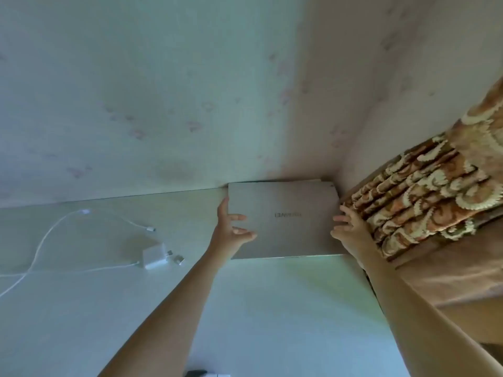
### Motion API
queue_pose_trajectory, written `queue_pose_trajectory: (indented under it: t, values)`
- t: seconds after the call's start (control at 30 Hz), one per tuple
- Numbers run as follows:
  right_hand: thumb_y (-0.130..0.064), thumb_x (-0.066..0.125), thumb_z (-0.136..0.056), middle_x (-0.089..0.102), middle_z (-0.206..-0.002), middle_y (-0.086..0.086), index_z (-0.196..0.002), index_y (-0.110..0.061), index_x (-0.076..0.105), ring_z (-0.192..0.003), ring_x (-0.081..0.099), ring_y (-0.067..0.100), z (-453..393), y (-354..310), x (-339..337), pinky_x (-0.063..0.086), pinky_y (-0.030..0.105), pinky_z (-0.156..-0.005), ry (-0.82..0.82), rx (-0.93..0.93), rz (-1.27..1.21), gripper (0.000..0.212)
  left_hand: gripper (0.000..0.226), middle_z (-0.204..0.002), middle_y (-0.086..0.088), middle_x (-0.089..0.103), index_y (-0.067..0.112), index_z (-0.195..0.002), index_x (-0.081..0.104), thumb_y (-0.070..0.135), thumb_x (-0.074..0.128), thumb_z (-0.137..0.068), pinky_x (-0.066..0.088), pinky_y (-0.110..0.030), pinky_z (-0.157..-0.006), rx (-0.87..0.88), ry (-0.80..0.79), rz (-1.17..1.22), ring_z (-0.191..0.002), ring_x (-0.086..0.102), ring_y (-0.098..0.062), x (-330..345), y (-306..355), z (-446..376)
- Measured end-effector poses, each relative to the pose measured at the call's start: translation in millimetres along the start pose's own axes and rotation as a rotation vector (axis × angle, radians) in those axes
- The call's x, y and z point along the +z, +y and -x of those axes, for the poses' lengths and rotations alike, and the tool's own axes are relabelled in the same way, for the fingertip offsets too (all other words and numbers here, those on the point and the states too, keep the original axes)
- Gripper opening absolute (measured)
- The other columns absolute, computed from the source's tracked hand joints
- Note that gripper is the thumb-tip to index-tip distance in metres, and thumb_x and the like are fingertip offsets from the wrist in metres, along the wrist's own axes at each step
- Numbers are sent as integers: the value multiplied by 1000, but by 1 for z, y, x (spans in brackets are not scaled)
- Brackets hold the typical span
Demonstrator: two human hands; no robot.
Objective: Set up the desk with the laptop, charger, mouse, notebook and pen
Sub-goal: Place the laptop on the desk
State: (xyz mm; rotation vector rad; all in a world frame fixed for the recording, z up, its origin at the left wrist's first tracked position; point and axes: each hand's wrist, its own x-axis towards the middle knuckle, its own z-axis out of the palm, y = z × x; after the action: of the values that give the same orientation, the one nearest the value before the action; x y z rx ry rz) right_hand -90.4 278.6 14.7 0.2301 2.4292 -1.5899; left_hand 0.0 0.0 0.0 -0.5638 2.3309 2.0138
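A closed grey laptop (285, 221) lies flat in the far right corner of the pale desk (258, 308), its lid logo facing away from me. My left hand (231, 229) holds the laptop's left edge, thumb along the side and fingers on the lid. My right hand (349, 227) holds its right edge, fingers curled over the lid. A white charger brick (155, 255) with its plug lies on the desk to the left, and its white cable (49, 240) loops toward the left edge.
A wall with faint pink marks (163, 104) rises right behind the desk. A patterned brown and cream curtain (424, 200) hangs against the laptop's right side. A small dark and white object (206, 373) peeks in at the bottom edge.
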Motion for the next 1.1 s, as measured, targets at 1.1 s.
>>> queue_pose_trajectory:
  t: [1.1]
  values:
    - [9,80,-62,37,-145,15,-143,-9,30,-129,39,34,-133,22,8,35,42,-102,-14,310,201,97,82,-120,-11,64,12,-136,42,-23,68,-67,53,-38,-79,-428,187,338,-102,64,-30,-3,-33,-86]
